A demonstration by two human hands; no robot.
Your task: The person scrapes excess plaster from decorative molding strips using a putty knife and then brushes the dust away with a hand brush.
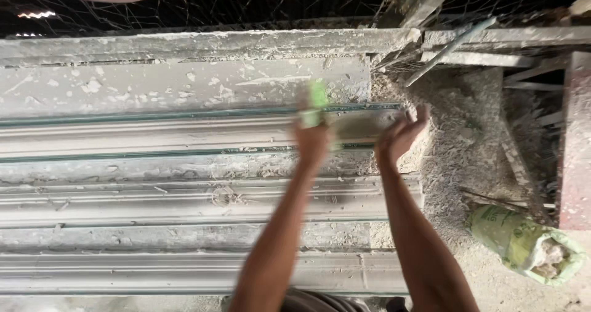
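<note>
Both forearms reach out — left hand (pixel 312 141) grips blurred green tool (pixel 317 101).

Both forearms are bare from the bottom of the view up to the wrists, with no sleeves, watch, bands or gloves on them. The left hand (pixel 312 141) is smeared by motion blur, so its fingers cannot be made out. The right hand (pixel 400 136) is sharper, its fingers bare. Below the elbows shows a strip of dark striped cloth

Rough, matt plaster-caked mouldings (pixel 184 195); dusty crumbly floor (pixel 455 145); crinkled green plastic sack (pixel 523 244).
</note>
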